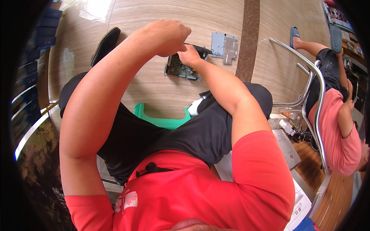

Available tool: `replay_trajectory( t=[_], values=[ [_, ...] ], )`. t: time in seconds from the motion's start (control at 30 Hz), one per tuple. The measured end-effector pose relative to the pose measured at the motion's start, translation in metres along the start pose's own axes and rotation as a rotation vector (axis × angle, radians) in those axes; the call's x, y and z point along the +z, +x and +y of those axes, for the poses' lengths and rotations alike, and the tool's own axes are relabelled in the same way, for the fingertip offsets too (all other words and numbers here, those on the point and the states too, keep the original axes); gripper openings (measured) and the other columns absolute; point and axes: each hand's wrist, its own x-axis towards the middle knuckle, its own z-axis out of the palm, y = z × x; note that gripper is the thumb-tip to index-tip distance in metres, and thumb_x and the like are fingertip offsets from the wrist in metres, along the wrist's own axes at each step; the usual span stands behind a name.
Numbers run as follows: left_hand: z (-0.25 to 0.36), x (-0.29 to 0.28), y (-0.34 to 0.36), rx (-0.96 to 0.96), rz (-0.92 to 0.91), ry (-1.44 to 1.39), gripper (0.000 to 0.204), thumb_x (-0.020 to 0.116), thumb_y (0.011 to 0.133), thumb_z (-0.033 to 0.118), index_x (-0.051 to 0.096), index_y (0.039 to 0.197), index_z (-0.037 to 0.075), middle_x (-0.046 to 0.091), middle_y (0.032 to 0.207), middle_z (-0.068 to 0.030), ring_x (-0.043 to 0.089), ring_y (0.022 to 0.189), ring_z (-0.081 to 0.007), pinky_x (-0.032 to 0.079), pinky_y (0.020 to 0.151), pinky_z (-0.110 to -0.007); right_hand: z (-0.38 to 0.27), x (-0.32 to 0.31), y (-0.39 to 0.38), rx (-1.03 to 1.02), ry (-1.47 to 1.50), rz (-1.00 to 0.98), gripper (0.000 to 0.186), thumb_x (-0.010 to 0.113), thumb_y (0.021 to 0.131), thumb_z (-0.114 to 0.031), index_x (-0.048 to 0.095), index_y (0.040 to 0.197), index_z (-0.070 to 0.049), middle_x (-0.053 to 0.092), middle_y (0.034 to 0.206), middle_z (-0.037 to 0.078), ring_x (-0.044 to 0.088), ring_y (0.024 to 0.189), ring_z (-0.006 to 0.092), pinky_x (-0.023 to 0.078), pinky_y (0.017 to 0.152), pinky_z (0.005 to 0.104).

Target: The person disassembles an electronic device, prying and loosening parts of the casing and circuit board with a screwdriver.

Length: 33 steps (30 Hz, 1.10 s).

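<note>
On the floor in front of me lies an opened electronic unit with an exposed green circuit board (178, 67) and a black panel (201, 50) along its far side. My left hand (169, 37) is curled closed above the far left part of the unit. Whatever its fingers hold, if anything, is hidden behind the hand. My right hand (189, 56) is closed at the black panel's near edge, with its fingertips partly out of sight. Beside the unit, to the right, a thin grey metal cover plate (224, 46) with cut-outs lies flat on the floor.
A green plastic stool (166, 122) is between my legs. Blue boxes (48, 29) are stacked at the far left. To the right stands a chair with a curved metal frame (318, 82), and another person in a pink shirt (334, 131) is there. A dark strip (248, 34) crosses the tiled floor.
</note>
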Motion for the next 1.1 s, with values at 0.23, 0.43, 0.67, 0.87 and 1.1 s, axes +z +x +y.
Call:
replay_trajectory(
  t=[0.23, 0.43, 0.67, 0.87, 1.1],
  values=[
    [0.004, -0.002, 0.001, -0.023, -0.027, -0.003, 0.042, 0.070, 0.090, 0.028, 0.059, 0.123, 0.003, 0.069, 0.107, -0.0174, 0.064, 0.106, -0.0355, 0.052, 0.090, -0.045, 0.008, 0.004, 0.006, 0.065, 0.005, 0.064, 0.025, 0.060, 0.094, -0.024, 0.068, 0.103, -0.002, 0.068, 0.104, 0.026, 0.065, 0.103, 0.0413, 0.052, 0.089, 0.0499],
    [0.002, 0.000, 0.002, -0.009, -0.026, 0.017, 0.042, 0.069, 0.092, 0.029, 0.059, 0.122, 0.003, 0.069, 0.106, -0.0172, 0.065, 0.105, -0.0355, 0.052, 0.089, -0.045, -0.003, -0.003, -0.001, 0.104, -0.074, 0.027, 0.021, 0.058, 0.093, -0.022, 0.070, 0.104, -0.008, 0.069, 0.104, 0.021, 0.065, 0.103, 0.0396, 0.053, 0.089, 0.0492],
    [0.004, -0.003, 0.000, -0.023, -0.043, -0.004, 0.039, 0.069, 0.091, 0.029, 0.060, 0.118, 0.003, 0.069, 0.104, -0.0182, 0.065, 0.104, -0.0359, 0.052, 0.088, -0.045, -0.002, -0.003, -0.001, 0.010, -0.075, 0.047, 0.022, 0.057, 0.094, -0.023, 0.071, 0.106, -0.010, 0.070, 0.105, 0.020, 0.065, 0.104, 0.0388, 0.051, 0.092, 0.0475],
    [0.005, -0.004, 0.001, -0.026, -0.053, -0.018, 0.039, 0.070, 0.091, 0.029, 0.060, 0.118, 0.003, 0.069, 0.104, -0.0182, 0.065, 0.104, -0.0362, 0.052, 0.088, -0.046, 0.006, 0.002, 0.005, 0.091, -0.068, 0.056, 0.024, 0.060, 0.093, -0.025, 0.068, 0.106, -0.006, 0.069, 0.106, 0.022, 0.064, 0.105, 0.0399, 0.052, 0.091, 0.0483],
    [0.004, -0.003, -0.001, -0.011, -0.028, -0.013, 0.042, 0.070, 0.091, 0.027, 0.059, 0.123, 0.002, 0.069, 0.106, -0.0181, 0.065, 0.106, -0.0357, 0.052, 0.089, -0.045, 0.003, 0.000, 0.004, 0.119, -0.085, 0.046, 0.022, 0.054, 0.092, -0.018, 0.067, 0.103, -0.005, 0.068, 0.107, 0.024, 0.064, 0.105, 0.0403, 0.052, 0.092, 0.0490]
  ],
)
